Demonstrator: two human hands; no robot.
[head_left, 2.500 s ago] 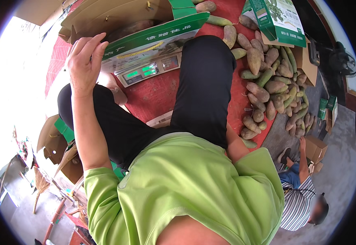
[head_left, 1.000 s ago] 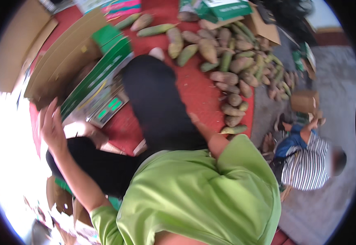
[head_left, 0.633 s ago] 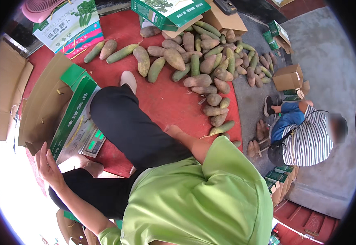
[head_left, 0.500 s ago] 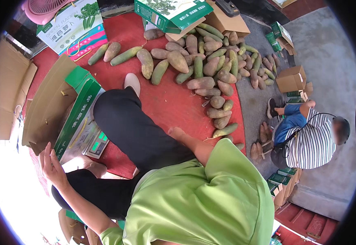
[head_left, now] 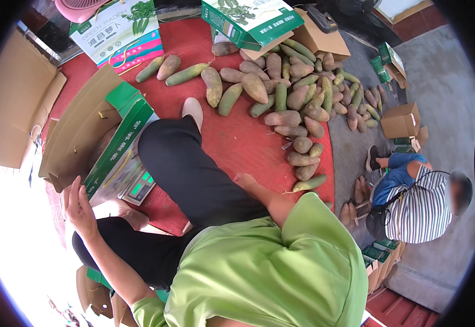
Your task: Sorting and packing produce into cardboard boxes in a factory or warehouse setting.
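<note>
My left hand (head_left: 80,211) is raised at the near corner of an open cardboard carton (head_left: 118,144) with a green printed side. Its fingers are stretched out and nothing is in them; whether they touch the carton I cannot tell. The carton rests on a digital scale (head_left: 138,189) with lit green displays. What lies inside is mostly hidden by the flaps. My right hand (head_left: 244,181) is beside my black-trousered thigh, over the red mat (head_left: 221,141). Its fingers cannot be made out.
A large heap of green and brownish radishes (head_left: 297,92) spreads across the mat's far right. Printed cartons (head_left: 254,24) stand at the back, with a pink fan (head_left: 79,8) far left. At right, a person in a striped shirt (head_left: 417,210) sits low near small boxes (head_left: 401,120).
The whole view has shifted, so the scene sits slightly farther right and lower. My left hand stays by the carton's corner with fingers stretched; my right hand remains beside my thigh.
</note>
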